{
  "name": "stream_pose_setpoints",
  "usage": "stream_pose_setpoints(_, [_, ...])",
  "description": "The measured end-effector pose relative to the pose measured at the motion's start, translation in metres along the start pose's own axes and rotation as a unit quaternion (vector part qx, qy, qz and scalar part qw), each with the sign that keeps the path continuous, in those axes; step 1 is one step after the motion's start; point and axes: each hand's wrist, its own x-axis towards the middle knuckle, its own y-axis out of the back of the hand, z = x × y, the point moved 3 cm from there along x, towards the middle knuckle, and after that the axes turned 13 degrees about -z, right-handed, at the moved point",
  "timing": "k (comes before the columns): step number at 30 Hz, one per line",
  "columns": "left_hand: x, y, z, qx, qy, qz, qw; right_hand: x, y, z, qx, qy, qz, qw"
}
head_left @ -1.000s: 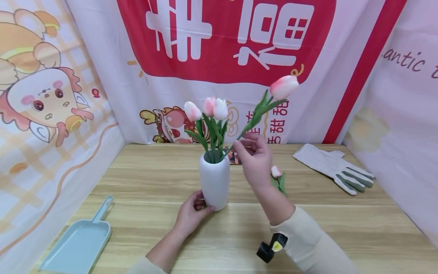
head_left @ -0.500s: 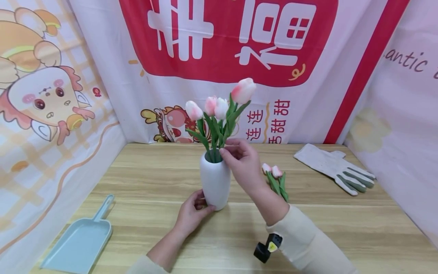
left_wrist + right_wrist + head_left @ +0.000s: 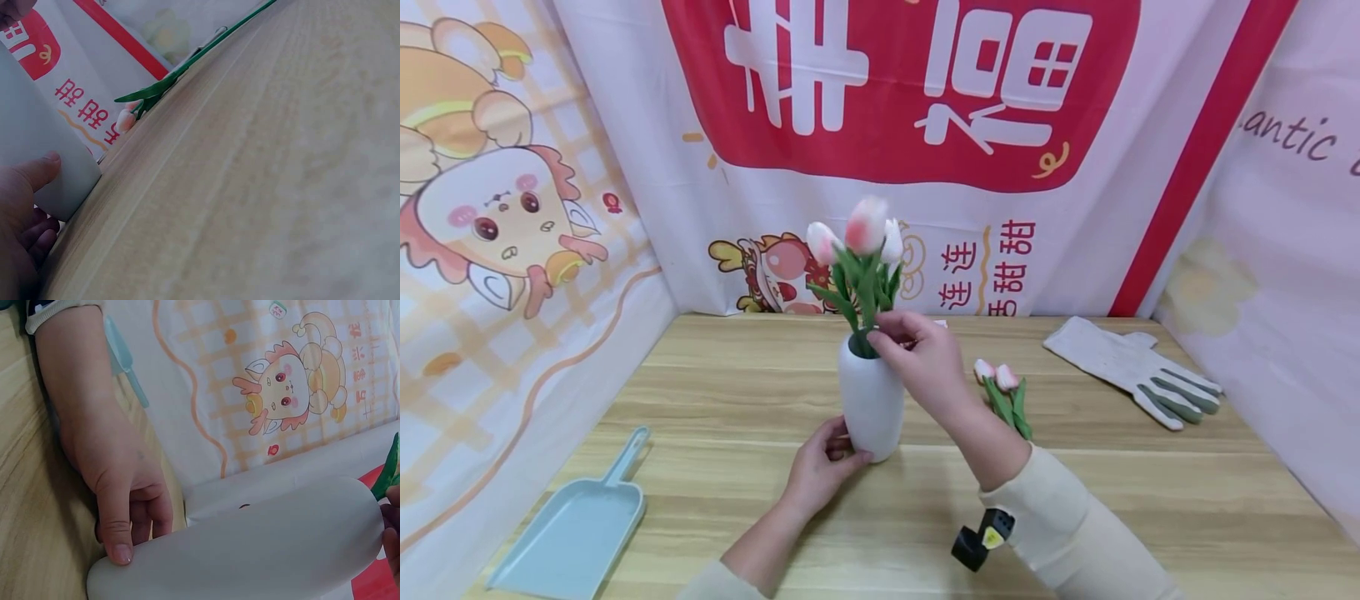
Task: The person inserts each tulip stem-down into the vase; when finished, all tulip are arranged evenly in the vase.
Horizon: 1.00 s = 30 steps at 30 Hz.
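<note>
A white vase (image 3: 871, 404) stands upright on the wooden table, with tulips in it. Low on its left side, my left hand (image 3: 818, 468) holds the base; the left wrist view shows the thumb (image 3: 45, 170) against the vase wall. My right hand (image 3: 925, 360) is at the vase's mouth, thumb and fingers pinching the stem of a pink-and-white tulip (image 3: 867, 225). That bloom stands upright in front of the others, between a tulip on the left (image 3: 823, 242) and a white one on the right (image 3: 892, 242). The stem's lower end is hidden inside the vase.
Two tulips (image 3: 1007, 379) lie on the table (image 3: 737, 375) right of the vase, partly behind my right forearm. A grey-white work glove (image 3: 1131, 367) lies farther right. A light blue dustpan (image 3: 572, 529) is at the left. Printed cloth hangs around the back and sides.
My right hand has brought the tulip left from a slant beside the vase to upright among the others, moving down toward the mouth. The left hand has stayed at the base.
</note>
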Motion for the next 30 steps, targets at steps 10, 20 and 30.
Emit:
stream_pose_setpoints(10, [-0.002,-0.001,0.003,0.0,0.001,-0.003,1.0,-0.001,0.0,-0.003,-0.012,0.0,-0.005,0.9999])
stream_pose_setpoints(20, [-0.002,-0.001,0.003,0.0,0.0,-0.004,1.0,-0.004,0.006,0.001,0.016,-0.017,-0.012,0.9997])
stream_pose_setpoints(30, [-0.003,-0.001,0.004,0.003,0.009,-0.003,0.9999,-0.017,0.03,0.024,0.068,-0.054,0.01,0.9961])
